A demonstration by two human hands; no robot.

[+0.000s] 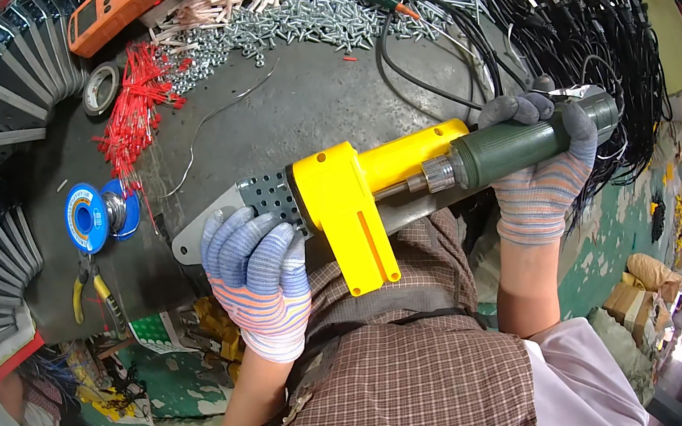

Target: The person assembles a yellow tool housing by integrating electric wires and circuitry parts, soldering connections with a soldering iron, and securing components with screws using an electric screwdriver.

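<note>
My left hand (260, 281), in a striped grey-coated work glove, is closed around a flat metal body with a perforated grey section (268, 196). A yellow plastic housing (333, 192) with a handle-like arm is joined to its right end. My right hand (547, 178), gloved alike, wraps around a dark green electric screwdriver (511, 150), which lies level. The screwdriver's knurled silver collar and thin shaft point left at the yellow housing, below its arm. Whether the tip sits in a screw is hidden behind the housing.
Heaped screws (283, 28), red wire leads (138, 102) and black cables (591, 36) lie along the back and right. A solder spool (87, 219), yellow-handled pliers (106, 293) and a tape roll (101, 89) are at left, beside rows of metal parts (19, 68). An orange meter (114, 14) stands behind.
</note>
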